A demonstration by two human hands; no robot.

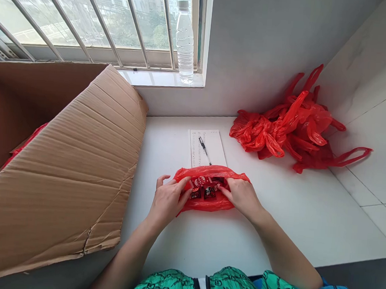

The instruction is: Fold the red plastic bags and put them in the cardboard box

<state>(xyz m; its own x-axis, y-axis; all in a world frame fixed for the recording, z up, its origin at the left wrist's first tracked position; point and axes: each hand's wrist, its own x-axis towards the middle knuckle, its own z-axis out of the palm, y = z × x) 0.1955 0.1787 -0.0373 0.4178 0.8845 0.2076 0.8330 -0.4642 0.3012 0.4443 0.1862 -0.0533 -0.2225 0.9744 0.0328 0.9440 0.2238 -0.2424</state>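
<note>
The red plastic bag lies on the desk, close in front of the person, its mouth spread wide between the two hands. The left hand grips the bag's left end, thumb inside the opening and the outer fingers lifted away; the right hand holds the right end of the rim, its thumb reaching in beside the small wrapped packets. Beyond the bag's far edge lies a printed sheet with a pen on it; to the right, a heap of similar red bags sits against the wall. The bag looks very light, thin and limp, so it should offer no stiffness of its own: the mouth would probably sag shut if either end were let go. The film is likely a little slippery and apt to cling to itself, and a sharp tug or a fingernail could tear it. The packets look light too, their shiny wrappers crinkly and prone to slide about. The best hold would be a soft pinch on the gathered rim at both ends, thumbs inside and fingers outside; for lifting, taking several folds together should spread the load better than one thin layer.
</note>
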